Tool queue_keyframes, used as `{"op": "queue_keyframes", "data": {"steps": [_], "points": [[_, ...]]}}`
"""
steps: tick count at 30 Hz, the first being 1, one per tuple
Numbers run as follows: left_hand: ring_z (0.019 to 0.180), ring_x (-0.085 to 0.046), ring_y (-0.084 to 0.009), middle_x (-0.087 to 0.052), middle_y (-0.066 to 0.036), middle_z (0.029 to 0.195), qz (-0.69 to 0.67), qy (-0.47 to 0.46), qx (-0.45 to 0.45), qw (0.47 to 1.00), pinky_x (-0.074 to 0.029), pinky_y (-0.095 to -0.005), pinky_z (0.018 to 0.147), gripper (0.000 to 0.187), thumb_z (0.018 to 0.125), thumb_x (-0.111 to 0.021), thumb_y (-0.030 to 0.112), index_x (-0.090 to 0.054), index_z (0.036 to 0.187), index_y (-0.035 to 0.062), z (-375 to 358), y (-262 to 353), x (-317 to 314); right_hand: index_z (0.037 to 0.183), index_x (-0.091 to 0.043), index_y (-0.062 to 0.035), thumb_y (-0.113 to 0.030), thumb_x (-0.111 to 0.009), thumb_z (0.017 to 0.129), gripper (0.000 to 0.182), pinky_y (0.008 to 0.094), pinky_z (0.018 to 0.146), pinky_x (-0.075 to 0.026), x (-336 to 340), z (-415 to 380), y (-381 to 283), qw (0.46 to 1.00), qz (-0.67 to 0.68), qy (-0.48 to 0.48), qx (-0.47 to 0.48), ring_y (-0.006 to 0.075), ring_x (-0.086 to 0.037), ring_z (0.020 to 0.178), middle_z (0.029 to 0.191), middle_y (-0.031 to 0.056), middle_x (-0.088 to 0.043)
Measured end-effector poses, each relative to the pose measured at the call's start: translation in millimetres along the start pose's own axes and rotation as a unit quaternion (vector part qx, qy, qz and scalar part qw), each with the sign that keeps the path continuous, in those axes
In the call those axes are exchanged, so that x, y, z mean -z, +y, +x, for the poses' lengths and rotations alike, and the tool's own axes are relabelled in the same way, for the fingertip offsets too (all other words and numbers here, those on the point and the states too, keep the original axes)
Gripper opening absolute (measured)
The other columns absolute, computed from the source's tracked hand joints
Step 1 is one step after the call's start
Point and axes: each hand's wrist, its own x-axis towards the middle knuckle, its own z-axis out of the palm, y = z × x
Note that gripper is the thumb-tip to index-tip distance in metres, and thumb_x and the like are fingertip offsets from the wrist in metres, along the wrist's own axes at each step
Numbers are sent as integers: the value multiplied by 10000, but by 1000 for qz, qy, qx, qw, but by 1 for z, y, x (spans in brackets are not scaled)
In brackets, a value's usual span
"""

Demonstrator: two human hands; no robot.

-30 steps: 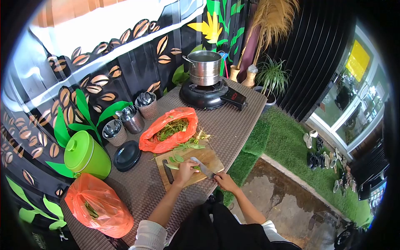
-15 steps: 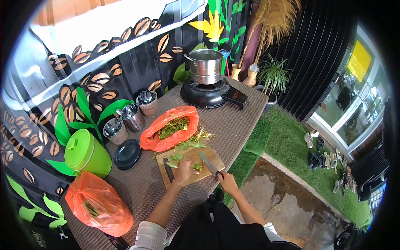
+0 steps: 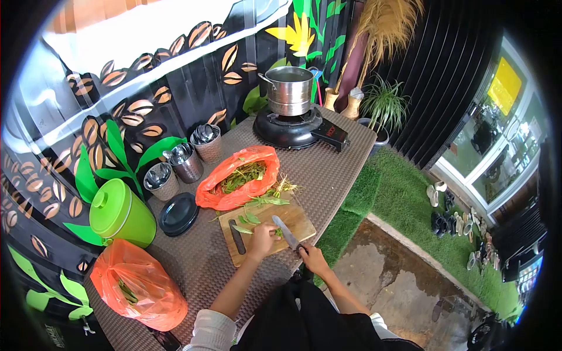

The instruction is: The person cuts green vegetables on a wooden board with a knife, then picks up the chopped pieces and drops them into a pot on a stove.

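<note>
My right hand (image 3: 314,259) is wrapped round the handle of a knife (image 3: 286,232), whose blade points away from me over the wooden cutting board (image 3: 298,217). Just left of the blade, my left hand (image 3: 263,240) closes its fingers on leafy greens (image 3: 277,232) lying on the board. Loose leaves (image 3: 250,218) lie beyond that hand, and a dark handle-like piece (image 3: 237,237) rests along the board's left side. Behind the board, an open orange plastic bag (image 3: 213,195) holds more green stems, some spilling out at its right.
A steel pot (image 3: 288,90) stands on a black portable stove (image 3: 287,131) at the far end. Along the wall are several cutlery cups (image 3: 187,164), black plates (image 3: 179,214) and a green lidded bucket (image 3: 123,213). A tied orange bag (image 3: 140,286) sits at the near left.
The knife and my right hand have shifted slightly left, bringing the blade nearer my left hand. My left fingers have drawn together on the greens.
</note>
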Motion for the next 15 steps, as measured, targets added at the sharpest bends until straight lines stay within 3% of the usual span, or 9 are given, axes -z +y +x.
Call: {"op": "queue_keyframes", "data": {"steps": [2, 4, 5, 7, 11, 13, 15], "points": [[793, -643, -273, -637, -173, 944, -30, 5, 3, 1000, -515, -344, 675, 364, 593, -757, -13, -676, 947, -22, 2, -10, -4, 917, -598, 43, -243, -488, 892, 307, 451, 682, -478, 3, 1, -4, 999, 14, -25, -33, 410, -616, 745, 759, 267, -609], [753, -651, -260, -657, -183, 903, 55, 37, -37, 997, -513, -332, 645, 285, 607, -752, -5, -692, 886, -23, 4, -11, -7, 869, -594, 43, -232, -482, 894, 299, 378, 566, -474, 3, 2, -4, 990, 76, -81, -86, 280, -616, 563, 652, 189, -599], [753, -651, -260, -657, -183, 903, 54, 36, -37, 997, -513, -332, 645, 285, 607, -752, -5, -692, 886, -23, 6, -11, -7, 869, -594, 43, -232, -482, 894, 299, 378, 566, -474, 3, 1, -3, 990, 76, -81, -87, 280, -616, 563, 652, 189, -599], [689, -650, -265, -666, -187, 822, 11, 29, 18, 999, -503, -325, 648, 241, 619, -746, 2, -700, 855, -18, 11, -7, -7, 804, -562, 29, -231, -467, 903, 294, 300, 412, -400, 2, 1, -2, 978, 167, -90, -89, 139, -503, 410, 553, 84, -529], [660, -650, -268, -665, -190, 779, 42, 24, 38, 998, -496, -321, 641, 241, 615, -751, 7, -702, 850, -14, 21, 9, -2, 777, -522, -6, -226, -446, 918, 272, 256, 326, -307, 4, 8, 3, 931, 306, -135, -149, 97, -406, 342, 517, 21, -454], [644, -658, -206, -683, -167, 800, 55, 9, 0, 998, -508, -297, 613, 234, 615, -743, -35, -695, 843, -38, 35, 17, -1, 800, -490, -13, -207, -423, 936, 247, 243, 303, -255, 17, 14, -9, 907, 355, -143, -174, 84, -314, 324, 514, 8, -406], [651, -658, -218, -676, -176, 783, 61, 4, -1, 998, -504, -306, 621, 234, 608, -753, -12, -699, 835, -28, 57, 30, 1, 799, -489, -23, -219, -417, 938, 251, 238, 308, -258, 35, 28, -19, 906, 362, -151, -162, 81, -334, 337, 524, 9, -418]]}}
